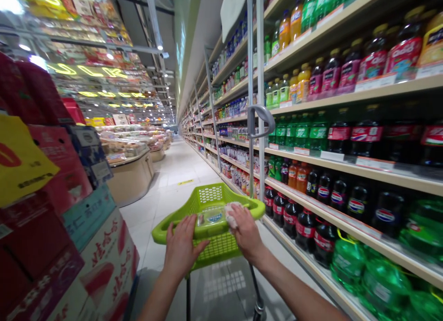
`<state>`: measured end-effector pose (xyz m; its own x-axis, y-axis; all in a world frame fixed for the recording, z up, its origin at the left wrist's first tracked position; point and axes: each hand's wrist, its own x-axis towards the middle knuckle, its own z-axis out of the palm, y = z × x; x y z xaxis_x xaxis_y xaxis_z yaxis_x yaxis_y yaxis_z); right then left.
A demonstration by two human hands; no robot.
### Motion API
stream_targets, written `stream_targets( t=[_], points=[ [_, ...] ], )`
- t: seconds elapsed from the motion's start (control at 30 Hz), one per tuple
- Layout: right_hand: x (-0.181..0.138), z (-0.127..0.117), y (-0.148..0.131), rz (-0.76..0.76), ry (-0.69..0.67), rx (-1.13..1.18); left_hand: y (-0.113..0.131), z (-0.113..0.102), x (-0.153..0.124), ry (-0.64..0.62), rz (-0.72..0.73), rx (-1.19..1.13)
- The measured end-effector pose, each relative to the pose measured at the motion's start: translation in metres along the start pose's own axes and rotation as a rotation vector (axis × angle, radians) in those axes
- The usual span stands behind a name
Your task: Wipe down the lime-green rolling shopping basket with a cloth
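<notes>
Between stacked cartons (100, 265) and drink shelves (367, 172), left hand (180, 247) grips the green basket (216, 248), right hand (247, 234) clutches a white cloth (230, 215).

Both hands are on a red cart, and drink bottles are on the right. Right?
No, the head view shows a green cart, not red. The left hand and right hand, holding a cloth, are on it, with drink bottles on the right.

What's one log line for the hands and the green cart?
left hand: holds green cart rim | right hand: presses white cloth on rim | drink shelves: right side
</notes>
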<state>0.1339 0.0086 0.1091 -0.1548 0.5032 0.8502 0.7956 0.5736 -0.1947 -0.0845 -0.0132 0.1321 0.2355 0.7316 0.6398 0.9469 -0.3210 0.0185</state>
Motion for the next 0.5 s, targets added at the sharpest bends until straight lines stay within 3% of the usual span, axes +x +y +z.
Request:
stream_targets(
  t=[0.1, 0.3, 0.37, 0.5],
  points=[
    [0.001, -0.002, -0.006, -0.065, -0.065, 0.049, -0.003, 0.0, -0.001, 0.007, 0.003, 0.0],
    [0.036, -0.03, 0.071, 0.277, -0.147, 0.111, -0.013, -0.003, -0.003, -0.016, -0.004, -0.009],
    [0.043, -0.034, 0.087, 0.319, -0.155, 0.128, -0.014, -0.003, -0.003, -0.008, -0.013, -0.001],
    [0.03, -0.034, 0.072, 0.29, -0.113, 0.157, -0.013, -0.002, -0.003, 0.017, -0.024, 0.023]
  ],
)
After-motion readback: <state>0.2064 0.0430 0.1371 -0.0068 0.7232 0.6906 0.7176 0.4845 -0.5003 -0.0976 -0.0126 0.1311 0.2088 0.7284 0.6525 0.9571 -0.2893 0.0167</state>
